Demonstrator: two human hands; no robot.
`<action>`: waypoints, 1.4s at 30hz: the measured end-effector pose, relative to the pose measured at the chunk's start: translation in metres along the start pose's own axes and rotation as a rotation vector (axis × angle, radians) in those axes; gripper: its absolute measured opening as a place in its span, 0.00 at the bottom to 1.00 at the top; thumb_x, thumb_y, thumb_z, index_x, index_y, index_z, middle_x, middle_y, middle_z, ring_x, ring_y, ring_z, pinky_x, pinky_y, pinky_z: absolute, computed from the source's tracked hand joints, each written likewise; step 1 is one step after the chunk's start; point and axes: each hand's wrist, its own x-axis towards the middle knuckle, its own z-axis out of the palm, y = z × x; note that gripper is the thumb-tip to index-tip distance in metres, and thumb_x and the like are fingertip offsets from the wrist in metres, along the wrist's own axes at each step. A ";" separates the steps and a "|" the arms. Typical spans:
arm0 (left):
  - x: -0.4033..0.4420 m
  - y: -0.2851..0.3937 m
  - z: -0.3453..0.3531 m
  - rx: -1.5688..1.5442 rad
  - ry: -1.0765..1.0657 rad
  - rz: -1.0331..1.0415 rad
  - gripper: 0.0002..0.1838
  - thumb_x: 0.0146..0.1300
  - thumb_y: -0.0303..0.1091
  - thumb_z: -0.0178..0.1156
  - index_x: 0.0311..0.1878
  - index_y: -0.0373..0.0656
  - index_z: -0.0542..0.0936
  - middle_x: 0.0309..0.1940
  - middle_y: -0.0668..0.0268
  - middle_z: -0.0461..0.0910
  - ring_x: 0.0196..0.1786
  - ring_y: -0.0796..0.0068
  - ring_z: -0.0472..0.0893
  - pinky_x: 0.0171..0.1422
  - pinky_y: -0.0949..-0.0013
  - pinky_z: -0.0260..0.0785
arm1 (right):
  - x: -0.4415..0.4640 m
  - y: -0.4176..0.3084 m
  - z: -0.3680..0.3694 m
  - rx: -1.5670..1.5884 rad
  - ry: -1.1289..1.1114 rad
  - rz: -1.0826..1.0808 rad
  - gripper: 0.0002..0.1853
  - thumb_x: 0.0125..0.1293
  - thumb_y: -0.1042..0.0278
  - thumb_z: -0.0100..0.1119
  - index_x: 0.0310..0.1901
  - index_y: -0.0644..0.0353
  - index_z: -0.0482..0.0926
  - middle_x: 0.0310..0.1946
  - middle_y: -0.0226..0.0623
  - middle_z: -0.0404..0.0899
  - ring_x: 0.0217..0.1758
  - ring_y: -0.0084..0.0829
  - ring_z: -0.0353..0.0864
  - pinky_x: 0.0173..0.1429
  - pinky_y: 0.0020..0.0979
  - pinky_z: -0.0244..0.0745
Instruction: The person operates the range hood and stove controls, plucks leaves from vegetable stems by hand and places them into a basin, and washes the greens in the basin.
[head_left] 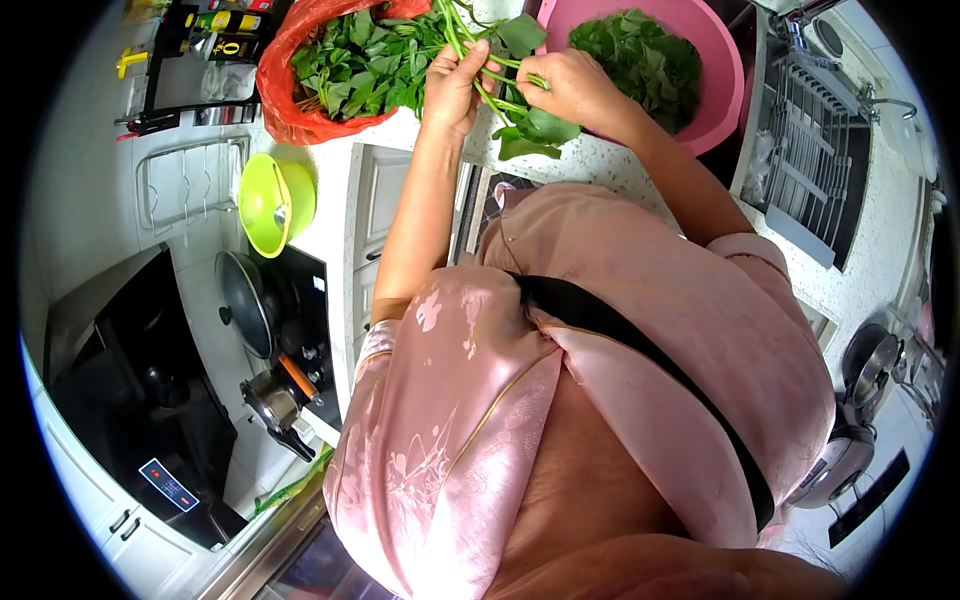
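Observation:
Several green leafy stems (pixel 512 108) are held above the counter's front edge between both hands. My left hand (pixel 455 88) pinches them with thumb and fingers near the upper stalks. On the right, my right hand (pixel 575 92) has its fingers closed around part of the same stems, and leaves hang below it. Left of my hands lies a red plastic bag (pixel 285 118), opened wide and full of leafy greens (pixel 365 70). A pink basin (pixel 722 75) at the right holds a heap of picked leaves (pixel 640 60).
Right of the basin stands a grey dish rack (pixel 805 150) beside a faucet (pixel 885 102). A yellow-green bowl (pixel 262 205) sits left, near a stove with a lidded pan (pixel 245 303) and a pot (pixel 270 398). Bottles (pixel 225 45) fill a rack at upper left.

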 end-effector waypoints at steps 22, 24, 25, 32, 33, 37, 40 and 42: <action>-0.009 0.019 -0.014 -0.484 -0.258 -0.104 0.10 0.66 0.42 0.52 0.44 0.48 0.73 0.35 0.67 0.72 0.21 0.84 0.62 0.25 0.80 0.57 | -0.008 0.043 -0.072 1.536 -0.225 0.138 0.11 0.65 0.64 0.48 0.33 0.62 0.74 0.25 0.30 0.70 0.33 0.22 0.73 0.38 0.21 0.68; -0.013 0.023 -0.010 -0.434 -0.271 -0.119 0.09 0.66 0.41 0.51 0.43 0.48 0.74 0.36 0.67 0.73 0.20 0.84 0.63 0.26 0.79 0.58 | -0.002 0.043 -0.067 1.368 -0.256 0.204 0.11 0.64 0.63 0.50 0.35 0.63 0.76 0.26 0.29 0.71 0.32 0.20 0.73 0.37 0.20 0.68; -0.014 0.022 -0.009 -0.433 -0.271 -0.121 0.09 0.66 0.41 0.51 0.43 0.48 0.74 0.36 0.67 0.73 0.20 0.84 0.63 0.26 0.79 0.58 | 0.001 0.041 -0.063 1.198 -0.283 0.265 0.12 0.64 0.63 0.51 0.37 0.64 0.77 0.27 0.28 0.73 0.30 0.19 0.73 0.36 0.18 0.68; -0.010 0.015 0.010 -0.160 -0.312 -0.066 0.08 0.66 0.37 0.52 0.42 0.43 0.75 0.26 0.69 0.74 0.19 0.84 0.64 0.26 0.78 0.62 | 0.013 0.027 0.003 1.097 -0.452 0.179 0.13 0.62 0.65 0.56 0.42 0.66 0.78 0.34 0.30 0.79 0.33 0.15 0.75 0.40 0.17 0.70; -0.011 0.015 0.010 -0.162 -0.306 -0.066 0.08 0.66 0.37 0.52 0.42 0.43 0.75 0.26 0.69 0.74 0.19 0.84 0.64 0.26 0.78 0.62 | 0.013 0.026 0.006 1.099 -0.458 0.179 0.13 0.62 0.65 0.56 0.42 0.66 0.78 0.34 0.30 0.79 0.33 0.15 0.75 0.40 0.17 0.70; -0.013 0.015 0.008 -0.125 -0.333 -0.052 0.09 0.67 0.38 0.51 0.42 0.43 0.74 0.27 0.68 0.75 0.19 0.84 0.65 0.28 0.77 0.65 | 0.012 0.022 0.011 1.239 -0.429 0.239 0.11 0.63 0.67 0.54 0.41 0.66 0.78 0.33 0.30 0.79 0.32 0.15 0.76 0.39 0.16 0.70; -0.013 0.012 0.011 -0.187 -0.320 -0.043 0.10 0.66 0.39 0.51 0.42 0.43 0.74 0.29 0.67 0.76 0.20 0.81 0.67 0.29 0.75 0.65 | 0.008 0.019 0.008 1.390 -0.370 0.350 0.10 0.61 0.68 0.53 0.38 0.66 0.76 0.30 0.31 0.79 0.29 0.17 0.77 0.36 0.16 0.70; -0.013 0.009 0.012 -0.226 -0.332 -0.053 0.10 0.66 0.40 0.51 0.42 0.43 0.74 0.29 0.67 0.76 0.21 0.81 0.68 0.29 0.75 0.64 | 0.008 0.024 0.007 1.425 -0.383 0.337 0.10 0.60 0.68 0.53 0.37 0.66 0.76 0.30 0.32 0.79 0.30 0.17 0.77 0.36 0.17 0.70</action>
